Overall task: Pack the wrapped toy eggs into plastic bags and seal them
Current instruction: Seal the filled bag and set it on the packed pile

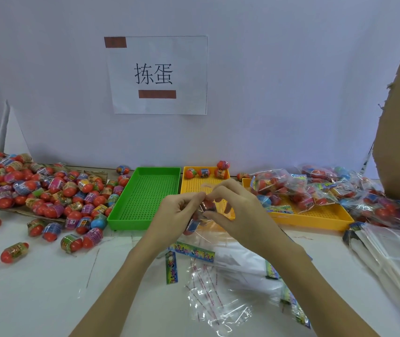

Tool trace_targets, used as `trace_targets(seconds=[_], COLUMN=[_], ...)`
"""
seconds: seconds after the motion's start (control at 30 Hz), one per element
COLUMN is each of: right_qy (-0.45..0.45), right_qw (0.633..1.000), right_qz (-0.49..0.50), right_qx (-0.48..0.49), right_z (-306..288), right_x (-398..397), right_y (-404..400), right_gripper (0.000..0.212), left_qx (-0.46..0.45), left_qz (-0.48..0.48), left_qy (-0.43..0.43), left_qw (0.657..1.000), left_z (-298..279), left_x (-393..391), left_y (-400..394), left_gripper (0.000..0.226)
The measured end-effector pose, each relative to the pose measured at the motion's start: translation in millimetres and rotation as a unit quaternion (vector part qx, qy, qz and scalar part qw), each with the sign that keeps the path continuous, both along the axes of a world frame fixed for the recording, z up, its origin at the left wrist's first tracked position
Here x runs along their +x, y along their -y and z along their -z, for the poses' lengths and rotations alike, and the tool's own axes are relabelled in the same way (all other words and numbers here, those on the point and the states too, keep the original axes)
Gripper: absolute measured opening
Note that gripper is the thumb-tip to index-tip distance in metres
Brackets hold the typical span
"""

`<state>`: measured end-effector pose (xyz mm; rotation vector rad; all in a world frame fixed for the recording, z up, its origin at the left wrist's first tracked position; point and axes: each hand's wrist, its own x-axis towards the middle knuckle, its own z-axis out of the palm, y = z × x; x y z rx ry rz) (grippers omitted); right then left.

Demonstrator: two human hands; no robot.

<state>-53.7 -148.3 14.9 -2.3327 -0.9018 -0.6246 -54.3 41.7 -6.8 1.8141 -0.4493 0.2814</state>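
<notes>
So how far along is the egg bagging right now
Done: sealed clear bags of red wrapped eggs fill the right-hand yellow perforated tray. In hand: the left hand and right hand pinch a clear plastic bag holding eggs. Left: a big heap of loose wrapped toy eggs; the green perforated tray holds nothing.

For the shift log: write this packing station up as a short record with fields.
left hand: pinches top of clear bag
right hand: pinches same bag
clear bag: held above the table, eggs inside
green tray: no eggs in it
yellow tray: loose eggs along its far edge
second yellow tray: filled bags piled on it
loose eggs: heaped at left
empty bags: lying near the person
</notes>
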Motion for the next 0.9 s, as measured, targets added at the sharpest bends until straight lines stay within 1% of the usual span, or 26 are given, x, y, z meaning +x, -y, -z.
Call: trace_targets(seconds=[0.07,0.1,0.23,0.37,0.4,0.47,0.53,0.6,0.67,0.73,0.8,0.83,0.9], right_qy=[0.001,0.001,-0.004,-0.001,0.001,0.002,-0.001,-0.01,-0.017,-0.021,-0.03,-0.03,-0.027], right_qw=[1.0,1.0,1.0,0.999,0.999,0.999,0.998,0.998,0.998,0.998,0.997,0.997,0.997], right_qz=[0.012,0.017,0.026,0.042,0.041,0.047,0.057,0.06,0.057,0.058,0.063,0.066,0.075], right_qx=[0.0,0.001,-0.002,-0.015,-0.012,-0.015,-0.028,-0.027,-0.007,0.015,0.023,0.021,0.017], right_z=[1.2,1.3,2.6,4.9,4.7,3.8,3.8,4.2,3.9,3.2,1.8,1.1,0.2], right_x=[0.0,0.0,0.8,-0.6,-1.8,-3.4,-2.6,-1.7,-0.6,0.7,2.6,3.8,5.6], right_y=[-1.7,-1.9,-2.2,-3.2,-3.7,-5.7,-7.3,-7.9,-6.2,-2.2,3.1,5.8,9.6], right_gripper=[0.021,0.018,0.009,0.009,0.01,0.019,0.028,0.03,0.026,0.022,0.021,0.021,0.022], left_qx=[0.008,0.007,-0.029,-0.043,-0.052,-0.066,-0.054,-0.041,-0.05,-0.023,0.006,0.008,0.022], left_qz=[-0.007,-0.01,-0.015,-0.009,-0.005,-0.002,-0.012,-0.019,-0.009,0.016,0.079,0.113,0.134], left_qy=[0.002,0.003,-0.004,-0.013,-0.016,-0.011,0.0,0.001,-0.02,-0.058,-0.1,-0.116,-0.129], left_qw=[1.0,1.0,0.999,0.999,0.999,0.998,0.998,0.999,0.999,0.998,0.992,0.987,0.982], left_z=[2.4,2.8,0.7,0.2,-0.4,-1.9,-1.7,-0.1,-0.4,-0.4,-1.1,-1.0,-0.1], left_x=[0.6,0.4,-1.9,-2.7,-3.7,-5.2,-4.5,-2.4,-3.1,-3.2,-2.5,-1.8,-1.2], left_y=[1.7,3.0,6.1,8.5,8.9,8.5,8.6,9.4,9.7,5.2,-1.7,-4.4,-8.2], left_gripper=[0.046,0.048,0.037,0.041,0.039,0.037,0.037,0.038,0.037,0.036,0.029,0.034,0.06])
